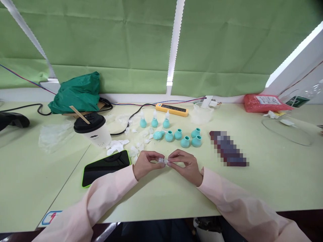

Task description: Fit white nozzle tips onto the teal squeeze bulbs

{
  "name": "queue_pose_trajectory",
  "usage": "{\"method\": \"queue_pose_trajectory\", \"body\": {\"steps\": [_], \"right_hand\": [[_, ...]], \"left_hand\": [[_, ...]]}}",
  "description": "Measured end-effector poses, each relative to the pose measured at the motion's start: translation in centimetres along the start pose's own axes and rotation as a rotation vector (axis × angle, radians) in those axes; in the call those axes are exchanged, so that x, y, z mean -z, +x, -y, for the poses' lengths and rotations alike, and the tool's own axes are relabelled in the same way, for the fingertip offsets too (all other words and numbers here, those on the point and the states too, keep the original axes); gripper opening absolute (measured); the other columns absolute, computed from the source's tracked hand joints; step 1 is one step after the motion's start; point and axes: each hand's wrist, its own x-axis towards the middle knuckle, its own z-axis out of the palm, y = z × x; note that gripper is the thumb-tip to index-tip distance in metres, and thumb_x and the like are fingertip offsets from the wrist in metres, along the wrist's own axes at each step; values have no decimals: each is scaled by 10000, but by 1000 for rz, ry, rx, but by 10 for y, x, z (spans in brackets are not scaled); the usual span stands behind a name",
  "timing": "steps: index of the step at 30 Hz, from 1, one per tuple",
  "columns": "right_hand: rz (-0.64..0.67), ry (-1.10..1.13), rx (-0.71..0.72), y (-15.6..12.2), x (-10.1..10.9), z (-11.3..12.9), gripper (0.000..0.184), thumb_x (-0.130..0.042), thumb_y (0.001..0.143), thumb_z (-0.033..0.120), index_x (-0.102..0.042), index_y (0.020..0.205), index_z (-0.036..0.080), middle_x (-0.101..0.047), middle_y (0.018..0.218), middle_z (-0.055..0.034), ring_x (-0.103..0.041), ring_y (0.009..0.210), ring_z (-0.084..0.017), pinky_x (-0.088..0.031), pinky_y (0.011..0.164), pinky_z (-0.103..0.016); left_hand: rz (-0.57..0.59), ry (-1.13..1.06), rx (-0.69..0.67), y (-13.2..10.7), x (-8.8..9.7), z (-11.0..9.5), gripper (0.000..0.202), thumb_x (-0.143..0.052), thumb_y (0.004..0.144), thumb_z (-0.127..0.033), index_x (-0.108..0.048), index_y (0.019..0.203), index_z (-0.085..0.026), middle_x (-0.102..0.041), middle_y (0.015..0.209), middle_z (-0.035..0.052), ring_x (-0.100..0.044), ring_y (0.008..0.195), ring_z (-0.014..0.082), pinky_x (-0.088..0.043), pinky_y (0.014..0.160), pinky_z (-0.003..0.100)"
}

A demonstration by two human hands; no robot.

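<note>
Near the front middle of the table, my left hand (pixel 148 163) pinches a small clear plastic nozzle piece (pixel 162 160). From the other side, my right hand (pixel 185 164) grips the end of the same piece between thumb and fingers. Just beyond my hands stand several open teal rubber bulbs (pixel 185 142). One teal bulb (pixel 158 135) lies on its side. Behind them, three teal bulbs with clear tips (pixel 154 121) stand upright in a row. Small translucent plastic tips (pixel 137 148) are scattered to the left of the bulbs.
A phone in a green case (pixel 106 168) lies left of my hands, with a lidded paper cup (pixel 94 131) behind it. A yellow power strip (pixel 172 110), green bag (pixel 77 92) and red package (pixel 266 103) rest at the back. A pixelated dark red object (pixel 228 149) lies at right.
</note>
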Motion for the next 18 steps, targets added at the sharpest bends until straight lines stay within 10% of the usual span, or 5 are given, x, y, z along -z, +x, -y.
{"method": "queue_pose_trajectory", "body": {"steps": [18], "right_hand": [[11,-75,80,-6,-4,-2,206,-543,687,92,-649,804,225,-581,742,-39,-534,683,-143,-464,568,-282]], "left_hand": [[-16,18,-2,-2,0,5,366,-702,485,-242,-643,807,-79,-640,669,75,-559,586,151,-483,557,264]]}}
